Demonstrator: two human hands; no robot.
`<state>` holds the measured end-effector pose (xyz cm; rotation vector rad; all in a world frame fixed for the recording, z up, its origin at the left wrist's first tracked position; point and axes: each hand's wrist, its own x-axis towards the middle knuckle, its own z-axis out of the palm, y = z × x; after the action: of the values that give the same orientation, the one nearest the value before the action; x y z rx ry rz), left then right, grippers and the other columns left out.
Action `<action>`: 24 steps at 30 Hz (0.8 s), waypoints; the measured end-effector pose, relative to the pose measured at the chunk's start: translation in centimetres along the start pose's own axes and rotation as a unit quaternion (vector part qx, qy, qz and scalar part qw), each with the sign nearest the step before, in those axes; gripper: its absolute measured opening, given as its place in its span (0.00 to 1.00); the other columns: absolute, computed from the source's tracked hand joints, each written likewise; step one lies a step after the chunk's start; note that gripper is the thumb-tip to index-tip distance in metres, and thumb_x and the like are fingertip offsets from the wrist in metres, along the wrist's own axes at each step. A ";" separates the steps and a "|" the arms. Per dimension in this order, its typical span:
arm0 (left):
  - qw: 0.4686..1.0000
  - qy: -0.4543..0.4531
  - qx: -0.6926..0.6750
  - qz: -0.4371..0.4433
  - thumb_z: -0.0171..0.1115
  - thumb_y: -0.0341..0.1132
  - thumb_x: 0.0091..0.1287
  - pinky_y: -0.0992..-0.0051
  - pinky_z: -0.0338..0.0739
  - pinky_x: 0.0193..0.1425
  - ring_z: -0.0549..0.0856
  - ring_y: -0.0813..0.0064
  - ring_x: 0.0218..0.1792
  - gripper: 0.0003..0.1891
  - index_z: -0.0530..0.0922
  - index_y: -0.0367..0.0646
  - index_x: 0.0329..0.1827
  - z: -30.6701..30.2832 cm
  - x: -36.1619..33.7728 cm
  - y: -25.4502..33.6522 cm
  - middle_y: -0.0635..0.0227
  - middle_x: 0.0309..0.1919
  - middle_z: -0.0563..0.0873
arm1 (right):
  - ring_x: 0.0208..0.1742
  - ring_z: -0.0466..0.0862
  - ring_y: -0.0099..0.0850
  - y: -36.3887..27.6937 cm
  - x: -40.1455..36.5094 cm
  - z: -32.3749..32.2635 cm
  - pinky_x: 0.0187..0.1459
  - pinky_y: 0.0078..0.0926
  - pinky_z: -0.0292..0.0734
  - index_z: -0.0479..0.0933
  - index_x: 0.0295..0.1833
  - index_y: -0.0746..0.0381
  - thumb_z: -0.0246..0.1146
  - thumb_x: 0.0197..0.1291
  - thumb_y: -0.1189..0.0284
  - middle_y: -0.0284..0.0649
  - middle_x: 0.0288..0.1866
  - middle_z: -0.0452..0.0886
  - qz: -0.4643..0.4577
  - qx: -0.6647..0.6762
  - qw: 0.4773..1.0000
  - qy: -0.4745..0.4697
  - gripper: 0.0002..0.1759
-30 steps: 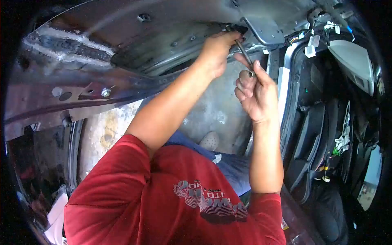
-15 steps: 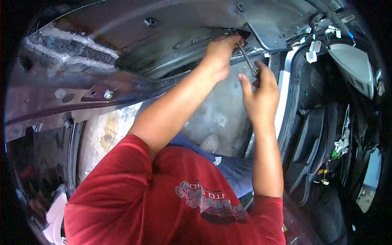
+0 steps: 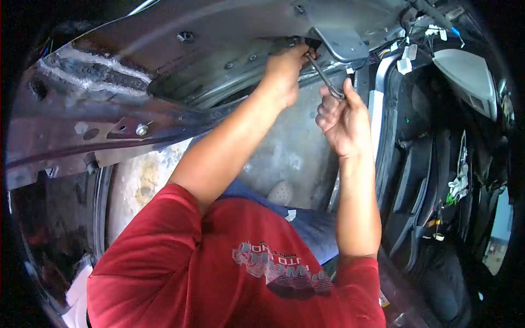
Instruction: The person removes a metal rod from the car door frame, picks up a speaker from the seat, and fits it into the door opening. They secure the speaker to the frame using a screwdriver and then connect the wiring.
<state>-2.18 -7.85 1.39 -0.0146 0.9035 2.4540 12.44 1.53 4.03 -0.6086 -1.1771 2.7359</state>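
A slim metal wrench slants between my two hands, just below a dark metal bracket on the car body. My left hand is closed at the wrench's upper end, its fingertips up against the panel's edge. What that end sits on is hidden behind the fingers. My right hand has its fingers curled in at the lower end of the wrench, with the thumb pointing up beside it.
A dark body panel with rough weld patches spans the top left. To the right are loose wires with white connectors, a grey side mirror and black door trim. Below lies a stained floor.
My right hand has turned and its fingers have curled in at the wrench's lower end; before, thumb and fingers were spread. My left hand stays at the upper end. The view has shifted slightly.
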 end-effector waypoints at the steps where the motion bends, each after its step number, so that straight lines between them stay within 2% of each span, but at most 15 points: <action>1: 1.000 -0.003 -0.002 0.006 0.65 0.30 0.74 0.68 0.74 0.59 0.84 0.71 0.45 0.07 0.86 0.36 0.47 0.0 0.2 -0.1 0.64 0.41 0.89 | 0.32 0.86 0.34 -0.1 -0.3 0.5 0.35 0.43 0.81 0.78 0.57 0.68 0.60 0.81 0.54 0.39 0.33 0.84 -0.050 -0.123 0.990 0.046 0.24; 3: 1.000 -0.002 -0.003 0.016 0.65 0.30 0.74 0.68 0.74 0.59 0.84 0.71 0.45 0.07 0.86 0.36 0.47 0.1 0.5 0.3 0.64 0.41 0.89 | 0.31 0.84 0.34 0.4 -1.2 1.8 0.33 0.41 0.79 0.79 0.54 0.67 0.63 0.79 0.55 0.39 0.29 0.82 -0.141 -0.359 0.913 0.133 0.23; 4: 1.000 -0.007 0.014 0.011 0.63 0.32 0.77 0.67 0.72 0.62 0.83 0.69 0.48 0.10 0.85 0.35 0.53 0.0 0.2 0.3 0.63 0.45 0.89 | 0.31 0.86 0.34 1.2 -2.4 2.6 0.34 0.45 0.79 0.80 0.52 0.66 0.66 0.76 0.59 0.42 0.29 0.82 -0.322 -0.635 0.671 0.204 0.18; 6: 0.999 -0.014 0.031 0.002 0.60 0.34 0.79 0.66 0.70 0.65 0.81 0.68 0.52 0.13 0.84 0.35 0.58 0.2 -0.1 0.2 0.62 0.50 0.88 | 0.33 0.87 0.36 1.8 -1.9 2.4 0.35 0.47 0.80 0.80 0.52 0.66 0.66 0.76 0.60 0.43 0.29 0.83 -0.323 -0.676 0.634 0.194 0.18; 9: 1.000 0.005 0.026 0.007 0.63 0.30 0.75 0.69 0.74 0.59 0.84 0.70 0.47 0.10 0.87 0.34 0.51 -0.8 0.5 -0.4 0.63 0.42 0.89 | 0.36 0.89 0.40 2.5 -1.3 2.4 0.37 0.50 0.81 0.81 0.53 0.66 0.66 0.75 0.62 0.45 0.30 0.83 -0.328 -0.748 0.548 0.181 0.17; 11: 0.993 -0.004 0.116 0.013 0.60 0.31 0.78 0.69 0.73 0.60 0.83 0.69 0.52 0.14 0.85 0.34 0.60 -2.3 1.0 -0.5 0.61 0.47 0.89 | 0.36 0.89 0.45 3.0 -1.4 3.6 0.39 0.50 0.81 0.81 0.56 0.68 0.66 0.76 0.60 0.48 0.32 0.84 -0.148 -0.457 0.867 0.133 0.19; 13: 0.993 -0.007 0.116 0.006 0.54 0.31 0.81 0.65 0.75 0.63 0.81 0.69 0.52 0.16 0.82 0.34 0.65 -2.5 1.0 -0.4 0.61 0.57 0.86 | 0.37 0.90 0.50 1.3 -2.2 3.5 0.40 0.50 0.82 0.80 0.59 0.69 0.66 0.76 0.58 0.50 0.34 0.86 0.006 -0.074 0.994 0.082 0.22; 14: 0.972 -0.005 0.233 -0.003 0.52 0.30 0.81 0.65 0.75 0.64 0.80 0.70 0.51 0.15 0.82 0.33 0.63 -1.1 -0.4 0.5 0.61 0.56 0.85 | 0.37 0.90 0.50 1.6 -3.0 3.6 0.41 0.50 0.82 0.80 0.60 0.69 0.66 0.76 0.58 0.50 0.34 0.86 -0.148 -0.372 0.908 0.120 0.23; 15: 0.990 -0.007 0.138 -0.005 0.52 0.30 0.82 0.65 0.75 0.64 0.81 0.70 0.54 0.14 0.82 0.34 0.61 -3.1 2.2 -0.8 0.60 0.55 0.86 | 0.37 0.89 0.50 2.2 -3.3 3.8 0.42 0.50 0.83 0.79 0.61 0.70 0.66 0.76 0.58 0.50 0.34 0.86 -0.263 -0.631 0.715 0.148 0.24; 17: 0.999 -0.028 0.014 0.012 0.53 0.31 0.82 0.65 0.75 0.66 0.82 0.69 0.56 0.13 0.83 0.35 0.60 -2.6 2.4 -1.0 0.61 0.55 0.87 | 0.37 0.89 0.51 2.0 -2.2 2.8 0.43 0.50 0.84 0.77 0.61 0.70 0.66 0.76 0.57 0.52 0.33 0.84 -0.506 -0.706 0.479 0.131 0.25; 18: 1.000 -0.009 0.017 0.001 0.53 0.32 0.83 0.64 0.75 0.67 0.83 0.68 0.57 0.13 0.83 0.35 0.60 -2.7 2.4 -0.9 0.61 0.55 0.88 | 0.37 0.89 0.51 1.9 -1.7 2.8 0.43 0.50 0.84 0.77 0.61 0.70 0.66 0.76 0.57 0.52 0.33 0.84 -0.505 -0.710 0.468 0.145 0.25; 20: 0.999 0.018 -0.029 0.004 0.52 0.33 0.83 0.65 0.72 0.71 0.83 0.67 0.58 0.14 0.82 0.34 0.59 -1.1 1.5 -0.5 0.60 0.55 0.88 | 0.37 0.88 0.53 1.2 -1.3 3.1 0.47 0.50 0.85 0.75 0.60 0.70 0.66 0.76 0.58 0.55 0.37 0.85 -0.262 -0.579 0.760 0.134 0.25; 21: 0.999 0.011 -0.033 0.000 0.52 0.33 0.83 0.65 0.72 0.71 0.83 0.67 0.58 0.14 0.82 0.34 0.59 -0.8 1.3 -0.8 0.60 0.55 0.88 | 0.37 0.88 0.53 0.8 -1.1 2.3 0.47 0.50 0.85 0.75 0.60 0.70 0.66 0.76 0.58 0.55 0.37 0.85 -0.265 -0.582 0.756 0.140 0.25; 23: 1.000 -0.013 0.000 -0.001 0.51 0.32 0.84 0.66 0.74 0.69 0.83 0.68 0.56 0.14 0.82 0.35 0.58 -1.3 1.5 -0.6 0.61 0.53 0.88 | 0.37 0.87 0.55 0.0 -0.2 0.3 0.51 0.49 0.84 0.74 0.60 0.70 0.66 0.75 0.60 0.55 0.43 0.84 -0.092 -0.199 0.974 0.064 0.24; 24: 1.000 -0.004 -0.008 -0.015 0.50 0.32 0.84 0.67 0.75 0.67 0.84 0.68 0.54 0.14 0.82 0.35 0.58 -1.5 1.9 -0.5 0.61 0.52 0.88 | 0.37 0.86 0.55 -0.4 0.4 -0.3 0.53 0.48 0.84 0.74 0.60 0.70 0.66 0.75 0.61 0.55 0.46 0.84 0.001 0.016 1.000 0.012 0.23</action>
<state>-3.84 -7.61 -0.44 -0.0222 0.8749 2.4316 12.22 2.11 3.97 -0.6390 -1.1272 2.7356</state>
